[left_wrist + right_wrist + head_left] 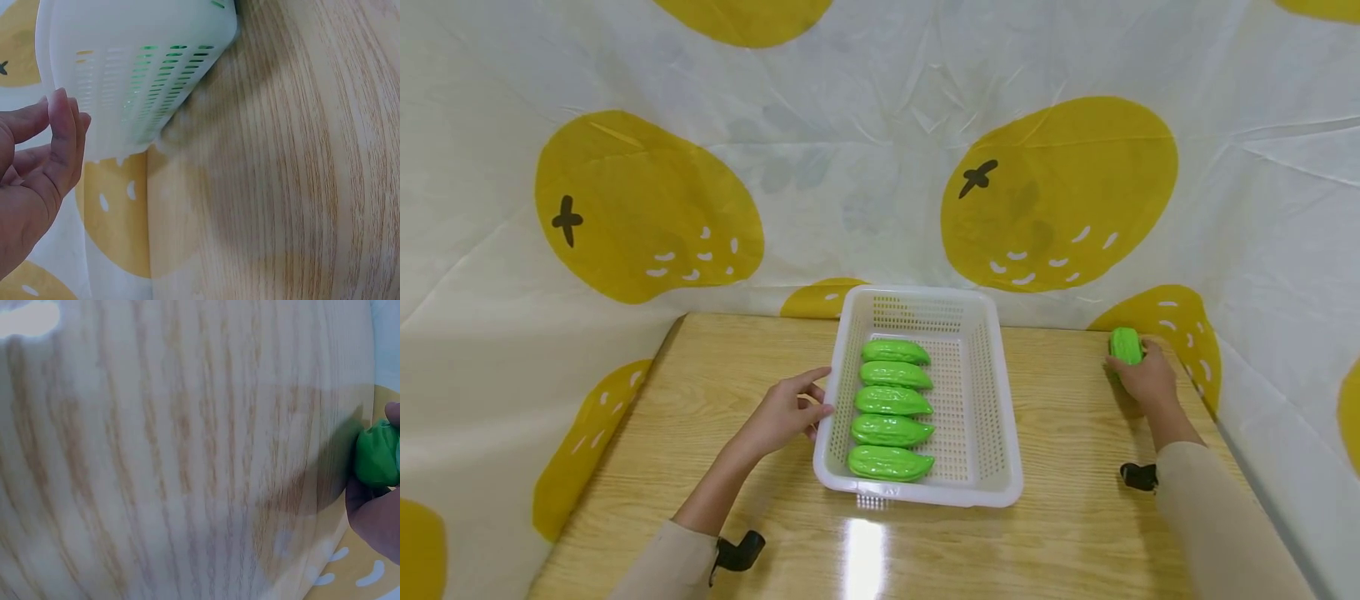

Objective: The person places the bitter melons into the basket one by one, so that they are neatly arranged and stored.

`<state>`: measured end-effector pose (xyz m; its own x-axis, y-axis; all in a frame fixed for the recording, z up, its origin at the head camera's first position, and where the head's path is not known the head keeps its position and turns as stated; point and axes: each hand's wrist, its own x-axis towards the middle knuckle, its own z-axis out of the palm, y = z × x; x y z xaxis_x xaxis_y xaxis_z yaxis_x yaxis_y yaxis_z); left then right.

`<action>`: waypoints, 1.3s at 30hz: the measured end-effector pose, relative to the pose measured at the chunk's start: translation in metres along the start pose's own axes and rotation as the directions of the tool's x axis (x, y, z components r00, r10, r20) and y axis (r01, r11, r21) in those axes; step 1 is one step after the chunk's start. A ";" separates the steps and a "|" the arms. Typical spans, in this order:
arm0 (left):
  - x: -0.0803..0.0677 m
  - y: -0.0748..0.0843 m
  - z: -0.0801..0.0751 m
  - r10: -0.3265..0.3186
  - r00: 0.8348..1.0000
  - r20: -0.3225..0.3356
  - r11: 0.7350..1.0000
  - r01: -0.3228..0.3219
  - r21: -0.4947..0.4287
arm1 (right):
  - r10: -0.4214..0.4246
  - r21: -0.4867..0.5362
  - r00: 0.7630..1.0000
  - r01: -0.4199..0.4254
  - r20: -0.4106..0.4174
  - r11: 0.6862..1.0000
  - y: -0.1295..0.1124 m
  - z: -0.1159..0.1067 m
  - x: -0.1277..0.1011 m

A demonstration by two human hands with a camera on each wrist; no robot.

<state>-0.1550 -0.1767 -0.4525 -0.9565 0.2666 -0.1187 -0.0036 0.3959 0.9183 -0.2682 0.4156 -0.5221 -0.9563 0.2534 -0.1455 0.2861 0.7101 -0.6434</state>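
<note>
Head view gives you the count: five green gourds (891, 402) lie in a row along the left side of one white basket (988, 417), and a sixth gourd (1125, 344) is in your right hand (1142, 379) at the far right of the desk (1075, 533), well apart from the basket. Only this view shows the row; your left wrist view shows just the basket's slotted wall with green glinting through, and your right wrist view shows just a green end pinched between fingertips above the wood. Your left hand (786, 414) rests by the basket's left rim, fingers straight and relaxed, holding nothing. Your right hand curls over its gourd, forearm reaching forward.
</note>
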 end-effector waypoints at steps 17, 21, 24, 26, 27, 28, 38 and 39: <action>0.000 -0.001 0.004 -0.002 1.000 -0.001 1.000 0.002 -0.010 | -0.173 0.047 0.984 0.175 -0.038 0.984 0.013 -0.007 -0.007; 0.000 -0.001 0.004 0.005 1.000 0.007 1.000 -0.005 -0.011 | -0.207 0.062 0.978 0.209 -0.036 0.976 0.007 -0.008 -0.011; -0.001 -0.002 0.004 0.007 1.000 0.006 1.000 -0.007 -0.011 | -0.244 0.062 0.969 0.246 -0.027 0.967 0.001 -0.007 -0.017; -0.001 -0.002 0.004 0.004 1.000 0.004 1.000 -0.004 -0.011 | -0.266 0.056 0.964 0.267 -0.014 0.962 -0.002 -0.005 -0.022; -0.002 -0.002 0.004 0.002 1.000 0.004 1.000 -0.002 -0.010 | -0.275 0.050 0.961 0.275 -0.007 0.960 -0.004 -0.005 -0.024; -0.002 -0.002 0.004 0.000 1.000 0.003 1.000 0.000 -0.009 | -0.284 0.048 0.959 0.284 -0.001 0.958 -0.005 -0.004 -0.027; -0.003 0.000 0.001 -0.007 1.000 -0.002 1.000 0.007 0.003 | -0.416 0.046 0.908 0.414 0.049 0.909 -0.036 -0.008 -0.040; -0.003 0.000 0.001 -0.007 1.000 -0.003 1.000 0.007 0.003 | -0.417 0.047 0.907 0.415 0.061 0.909 -0.040 -0.009 -0.041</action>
<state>-0.1523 -0.1767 -0.4523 -0.9572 0.2616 -0.1240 -0.0094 0.4001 0.9164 -0.2402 0.3828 -0.4835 -0.9901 -0.1069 0.0905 -0.1398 0.7194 -0.6804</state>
